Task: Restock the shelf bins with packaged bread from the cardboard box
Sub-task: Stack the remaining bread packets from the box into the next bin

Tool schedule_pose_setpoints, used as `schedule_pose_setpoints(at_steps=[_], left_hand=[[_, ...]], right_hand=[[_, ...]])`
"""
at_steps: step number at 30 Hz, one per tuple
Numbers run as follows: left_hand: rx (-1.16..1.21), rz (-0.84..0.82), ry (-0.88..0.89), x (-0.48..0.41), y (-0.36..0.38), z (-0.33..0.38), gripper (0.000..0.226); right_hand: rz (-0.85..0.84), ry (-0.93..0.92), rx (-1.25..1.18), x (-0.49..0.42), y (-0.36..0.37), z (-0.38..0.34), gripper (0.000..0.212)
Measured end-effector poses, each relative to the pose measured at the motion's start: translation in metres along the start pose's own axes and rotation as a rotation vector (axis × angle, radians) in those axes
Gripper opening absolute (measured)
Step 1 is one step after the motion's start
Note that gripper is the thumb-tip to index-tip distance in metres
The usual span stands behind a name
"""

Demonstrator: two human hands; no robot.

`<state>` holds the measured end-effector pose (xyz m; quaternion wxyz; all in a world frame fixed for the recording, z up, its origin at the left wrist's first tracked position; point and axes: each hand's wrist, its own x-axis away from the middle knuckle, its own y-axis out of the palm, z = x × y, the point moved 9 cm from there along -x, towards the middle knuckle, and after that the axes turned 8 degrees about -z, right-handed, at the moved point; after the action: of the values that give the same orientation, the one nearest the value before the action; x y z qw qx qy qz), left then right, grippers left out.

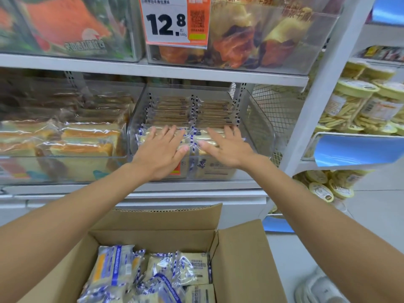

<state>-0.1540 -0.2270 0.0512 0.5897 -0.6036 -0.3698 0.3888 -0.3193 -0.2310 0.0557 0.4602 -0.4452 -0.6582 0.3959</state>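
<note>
Front bread packs are pressed flat in the bin by left hand and right hand, fingers straight; next, more packs are likely needed from the box.

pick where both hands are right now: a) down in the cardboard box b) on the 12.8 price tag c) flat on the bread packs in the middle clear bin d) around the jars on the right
c: the left hand and right hand lie with straight fingers on the bread packs at the front of the clear bin, above the cardboard box.
</note>
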Motion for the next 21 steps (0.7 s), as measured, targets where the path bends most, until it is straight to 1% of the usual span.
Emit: schedule_pose_setpoints(at_steps=[3,5,6,7,8,10,11,12,13,14,16,18,21], left_hand=[[0.027,-0.061,-0.016,0.0,0.001,-0.001,0.072],[0.11,-0.133,-0.038,0.001,-0.003,0.001,0.062],[0.189,-0.148,-0.048,0.002,-0.008,0.002,0.06],[0.285,-0.119,-0.054,0.006,-0.015,0.002,0.057],[0.374,-0.034,-0.057,0.011,-0.026,0.001,0.053],[0.415,0.238,-0.076,0.033,-0.051,0.001,0.035],[0.415,0.329,-0.093,0.047,-0.056,0.002,0.024],[0.44,0.365,-0.113,0.061,-0.054,0.003,0.017],[0.486,0.341,-0.141,0.072,-0.044,0.002,0.014],[0.54,0.276,-0.175,0.082,-0.029,0.001,0.013],[0.605,0.115,-0.224,0.105,0.012,-0.005,0.011],[0.624,-0.004,-0.268,0.132,0.056,-0.017,0.014],[0.685,-0.162,-0.371,0.177,0.127,-0.046,0.018]], right_hand=[[-0.009,0.02,0.101,-0.003,-0.002,0.004,0.08],[-0.018,0.035,0.156,-0.001,-0.004,0.005,0.08],[0.012,0.023,0.162,0.003,-0.008,0.002,0.076],[0.081,-0.002,0.16,0.007,-0.014,-0.002,0.071],[0.185,-0.035,0.164,0.014,-0.021,-0.007,0.065],[0.462,-0.147,0.17,0.038,-0.032,-0.028,0.045],[0.586,-0.221,0.145,0.052,-0.032,-0.041,0.033],[0.65,-0.282,0.117,0.065,-0.028,-0.052,0.023],[0.622,-0.322,0.081,0.071,-0.015,-0.062,0.017],[0.542,-0.34,0.041,0.075,0.001,-0.072,0.015],[0.342,-0.347,-0.011,0.079,0.045,-0.085,0.017],[0.168,-0.343,-0.038,0.078,0.097,-0.09,0.02],[-0.046,-0.304,-0.089,0.073,0.182,-0.086,0.022]])
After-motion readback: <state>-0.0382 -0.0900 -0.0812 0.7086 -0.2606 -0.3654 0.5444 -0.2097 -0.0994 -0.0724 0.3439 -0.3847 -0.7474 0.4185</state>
